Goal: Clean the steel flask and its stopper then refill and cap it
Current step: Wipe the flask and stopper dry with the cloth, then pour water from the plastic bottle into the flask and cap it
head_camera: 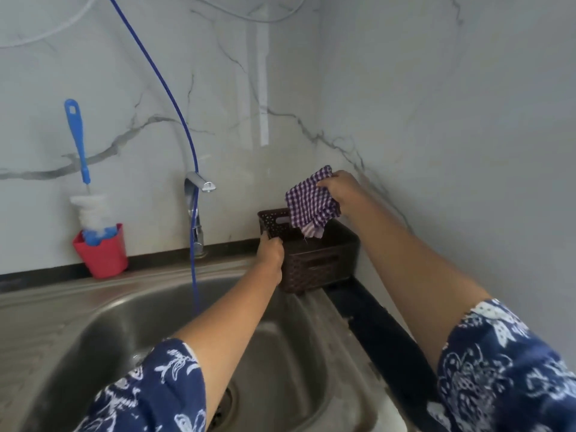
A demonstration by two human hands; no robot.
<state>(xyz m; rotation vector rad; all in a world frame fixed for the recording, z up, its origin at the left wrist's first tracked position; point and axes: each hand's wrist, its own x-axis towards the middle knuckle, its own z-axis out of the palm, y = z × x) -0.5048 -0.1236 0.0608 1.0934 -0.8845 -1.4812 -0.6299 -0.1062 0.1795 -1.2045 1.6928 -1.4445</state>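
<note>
Above the basket [318, 266], the right grip [341, 188] pinches the checked cloth [308, 204].

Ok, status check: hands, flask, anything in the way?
Left hand grips brown basket rim. Right hand holds checked cloth above it. Flask, stopper not in view. Blue hose hangs into sink.

A purple-and-white checked cloth [311, 202] hangs crumpled above the sink's [46, 294] back right corner, pinched at its top edge by the right hand [341, 187]. Its lowest corner dips into the open top of a dark brown perforated plastic basket [321, 260]. The basket stands upright on the sink's back right rim, and the left hand [270, 251] grips its near left corner. At the sink's back left, a blue-handled bottle brush [84, 173] with white bristles stands head down in a red cup [104, 257].
</note>
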